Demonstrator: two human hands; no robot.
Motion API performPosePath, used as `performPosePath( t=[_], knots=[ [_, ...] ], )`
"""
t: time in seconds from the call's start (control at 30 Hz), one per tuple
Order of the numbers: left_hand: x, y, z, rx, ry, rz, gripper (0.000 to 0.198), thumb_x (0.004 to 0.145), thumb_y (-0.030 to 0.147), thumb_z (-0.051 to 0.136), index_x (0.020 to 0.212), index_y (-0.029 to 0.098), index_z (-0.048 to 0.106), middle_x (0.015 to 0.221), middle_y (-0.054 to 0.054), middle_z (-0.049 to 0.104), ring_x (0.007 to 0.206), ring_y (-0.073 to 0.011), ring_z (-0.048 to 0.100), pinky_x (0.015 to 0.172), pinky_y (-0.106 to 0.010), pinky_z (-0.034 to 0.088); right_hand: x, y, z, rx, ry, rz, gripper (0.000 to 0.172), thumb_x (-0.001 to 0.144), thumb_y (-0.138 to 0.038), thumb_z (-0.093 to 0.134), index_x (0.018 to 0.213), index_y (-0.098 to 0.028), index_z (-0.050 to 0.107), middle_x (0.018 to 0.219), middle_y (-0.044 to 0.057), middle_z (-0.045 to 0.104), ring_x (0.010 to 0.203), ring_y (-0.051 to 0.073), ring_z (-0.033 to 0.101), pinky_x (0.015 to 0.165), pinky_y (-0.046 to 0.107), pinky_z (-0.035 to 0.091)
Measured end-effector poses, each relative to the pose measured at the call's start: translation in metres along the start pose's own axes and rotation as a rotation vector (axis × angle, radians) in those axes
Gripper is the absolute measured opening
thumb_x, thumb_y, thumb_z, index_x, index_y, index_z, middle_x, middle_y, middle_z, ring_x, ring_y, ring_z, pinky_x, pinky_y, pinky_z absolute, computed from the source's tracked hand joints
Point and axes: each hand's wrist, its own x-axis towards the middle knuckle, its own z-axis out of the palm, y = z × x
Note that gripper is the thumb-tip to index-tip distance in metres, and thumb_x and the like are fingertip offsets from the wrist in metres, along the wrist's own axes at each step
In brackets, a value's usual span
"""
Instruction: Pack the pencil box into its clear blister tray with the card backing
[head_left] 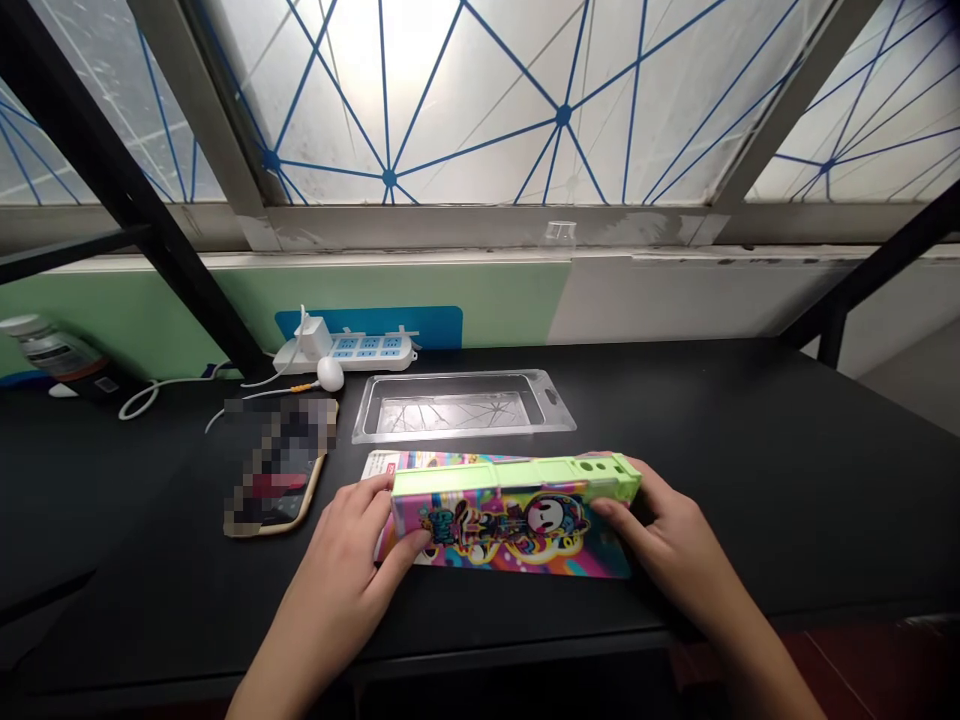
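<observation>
A colourful pencil case (517, 505) with a light green edge and a cartoon print is held tilted on its long side near the front of the black table (750, 450). My left hand (349, 555) grips its left end, thumb on the printed face. My right hand (667, 540) grips its right end, fingers wrapped round it. Under the case lies a printed card insert (420, 462), partly hidden. Just behind them lies a clear plastic blister tray (461, 405).
A phone (277, 470) lies left of my hands. A white power strip (352, 350) with a plugged charger and cables sits by the wall, and a bottle (52, 350) lies at far left. Black frame bars rise on both sides.
</observation>
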Motion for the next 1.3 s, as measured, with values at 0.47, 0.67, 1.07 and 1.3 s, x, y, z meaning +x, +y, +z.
performPosePath(
  t=[0.47,0.67,1.07,1.3],
  knots=[
    [0.002,0.002,0.004,0.038,-0.034,-0.056,0.08,0.088,0.048,0.072,0.156,0.026,0.035,0.14,-0.012,0.061,0.126,-0.0343,0.057,0.103,-0.046,0.047,0.003,-0.01,0.006,-0.029,-0.008,0.166,0.061,0.092,-0.068,0.05,0.142,-0.032,0.053,0.117,0.006,0.075,0.105,0.031,0.071,0.083,0.039,0.058],
    [0.006,0.013,0.02,0.148,0.098,-0.094,0.092,0.093,0.044,0.068,0.164,0.025,0.012,0.136,-0.014,0.062,0.118,-0.0377,0.058,0.102,-0.051,0.045,0.011,-0.008,-0.008,0.042,-0.057,0.138,0.051,0.094,-0.066,0.05,0.126,-0.028,0.063,0.105,0.005,0.079,0.09,0.029,0.076,0.071,0.034,0.06],
    [0.0,0.014,0.01,-0.148,0.035,-0.184,0.112,0.085,0.04,0.076,0.163,0.041,-0.004,0.151,-0.01,0.05,0.137,-0.0358,0.048,0.111,-0.056,0.039,0.023,-0.018,0.006,-0.161,-0.113,-0.032,0.044,0.098,-0.06,0.05,0.128,-0.029,0.058,0.125,0.008,0.066,0.11,0.029,0.068,0.088,0.039,0.056],
    [0.001,0.016,0.007,-0.232,0.012,-0.257,0.115,0.081,0.043,0.078,0.163,0.037,-0.002,0.146,-0.012,0.054,0.135,-0.0352,0.053,0.113,-0.056,0.038,0.029,-0.036,0.012,-0.426,-0.013,-0.369,0.03,0.101,-0.045,0.051,0.117,-0.023,0.065,0.113,0.013,0.064,0.101,0.03,0.061,0.085,0.047,0.05]
  ],
)
